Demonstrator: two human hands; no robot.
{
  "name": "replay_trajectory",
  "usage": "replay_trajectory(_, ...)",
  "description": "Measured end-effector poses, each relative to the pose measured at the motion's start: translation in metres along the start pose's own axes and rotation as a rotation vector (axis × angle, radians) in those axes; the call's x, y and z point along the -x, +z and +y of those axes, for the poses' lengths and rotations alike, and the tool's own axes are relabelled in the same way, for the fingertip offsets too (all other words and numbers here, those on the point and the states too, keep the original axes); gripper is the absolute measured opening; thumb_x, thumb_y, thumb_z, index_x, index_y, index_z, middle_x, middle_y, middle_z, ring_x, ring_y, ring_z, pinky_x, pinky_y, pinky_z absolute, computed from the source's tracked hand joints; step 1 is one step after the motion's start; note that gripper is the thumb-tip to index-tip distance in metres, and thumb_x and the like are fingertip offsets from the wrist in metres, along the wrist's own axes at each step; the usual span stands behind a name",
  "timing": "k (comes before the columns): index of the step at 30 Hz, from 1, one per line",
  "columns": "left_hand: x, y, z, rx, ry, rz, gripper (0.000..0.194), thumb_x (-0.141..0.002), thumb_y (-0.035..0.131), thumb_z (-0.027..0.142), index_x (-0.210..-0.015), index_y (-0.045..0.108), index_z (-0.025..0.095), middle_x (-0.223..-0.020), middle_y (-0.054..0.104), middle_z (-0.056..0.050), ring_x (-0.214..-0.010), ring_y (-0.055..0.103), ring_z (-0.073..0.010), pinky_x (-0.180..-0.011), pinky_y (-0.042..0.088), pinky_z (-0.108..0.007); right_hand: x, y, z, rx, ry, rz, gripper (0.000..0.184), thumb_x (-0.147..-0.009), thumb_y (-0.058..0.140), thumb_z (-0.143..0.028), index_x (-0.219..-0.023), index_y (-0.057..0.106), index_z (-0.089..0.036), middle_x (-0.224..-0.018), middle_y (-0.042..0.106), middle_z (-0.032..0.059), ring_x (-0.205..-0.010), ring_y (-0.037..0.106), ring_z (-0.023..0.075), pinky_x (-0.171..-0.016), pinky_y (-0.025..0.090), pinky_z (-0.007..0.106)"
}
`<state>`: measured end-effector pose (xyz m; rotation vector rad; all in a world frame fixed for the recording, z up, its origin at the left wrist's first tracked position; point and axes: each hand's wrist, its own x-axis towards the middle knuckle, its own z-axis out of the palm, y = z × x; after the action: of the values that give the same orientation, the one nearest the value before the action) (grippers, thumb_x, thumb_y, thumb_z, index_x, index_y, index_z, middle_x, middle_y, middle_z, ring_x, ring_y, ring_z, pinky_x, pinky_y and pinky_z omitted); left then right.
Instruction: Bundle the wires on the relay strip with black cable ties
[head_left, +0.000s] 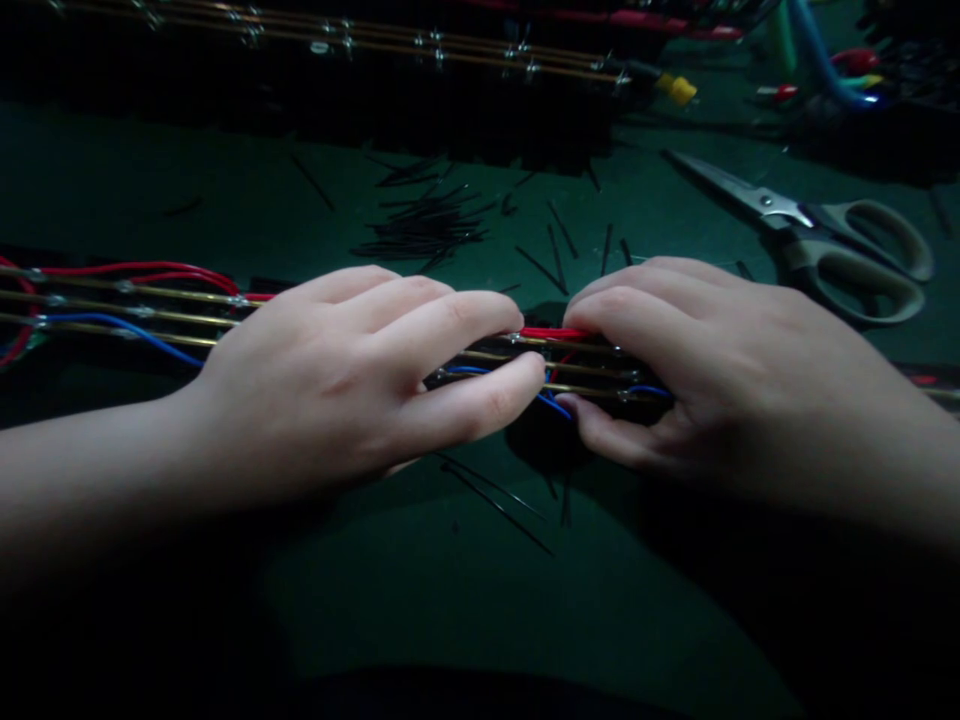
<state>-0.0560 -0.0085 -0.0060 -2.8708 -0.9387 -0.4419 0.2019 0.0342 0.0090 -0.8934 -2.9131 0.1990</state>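
A long bundle of thin brass-coloured rods (pixel 150 312) with red and blue wires tied along it lies across the dark green table (pixel 465 590) from left to right. My left hand (pixel 352 380) is closed round the bundle near its middle, fingers over the top and thumb below. My right hand (pixel 720 380) grips the same bundle just to the right, fingertips almost touching the left ones. A red wire (pixel 551 333) and a blue wire (pixel 555 405) show in the gap between them.
Grey-handled scissors (pixel 840 245) lie at the right. Several cut black tie ends (pixel 427 225) are scattered behind the hands. A second rod bundle (pixel 420 45) runs along the back, ending in a yellow cap (pixel 679 90). Coloured cables lie at the top right.
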Motion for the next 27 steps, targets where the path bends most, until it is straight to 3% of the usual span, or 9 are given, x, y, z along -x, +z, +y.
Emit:
replay_trajectory(5, -0.001, -0.0003, 0.0003, 0.035, -0.016, 0.007, 0.036, -0.094, 0.047, 0.025, -0.127, 0.055, 0.032, -0.121, 0.063, 0.0, -0.097, 0.069, -0.0194, -0.082, 0.059, -0.036, -0.001, -0.0002, -0.0006, 0.015, -0.009, 0.017, 0.018, -0.087, 0.053, -0.039, -0.095, 0.056, -0.022, -0.088, 0.063, 0.0072, -0.079, 0.06, 0.025, -0.056, 0.046, 0.036)
replay_trajectory(13, -0.0006, -0.0003, 0.0, -0.074, 0.038, -0.002, 0.039, -0.092, 0.05, 0.025, -0.131, 0.052, 0.03, -0.124, 0.063, -0.002, -0.095, 0.068, -0.0182, -0.08, 0.06, -0.033, 0.0002, 0.0022, 0.0004, 0.033, 0.017, 0.003, 0.023, -0.088, 0.051, -0.041, -0.101, 0.06, -0.025, -0.096, 0.065, 0.0086, -0.089, 0.06, 0.0289, -0.061, 0.049, 0.039)
replay_trajectory(27, 0.0017, 0.0002, -0.0003, -0.012, 0.002, -0.007, 0.04, -0.092, 0.05, 0.025, -0.131, 0.052, 0.033, -0.127, 0.062, -0.001, -0.099, 0.069, -0.0198, -0.084, 0.059, -0.035, -0.0003, 0.0001, -0.0011, -0.004, 0.054, -0.029, 0.024, -0.087, 0.053, -0.041, -0.105, 0.06, -0.025, -0.097, 0.065, 0.0083, -0.09, 0.06, 0.0282, -0.064, 0.047, 0.037)
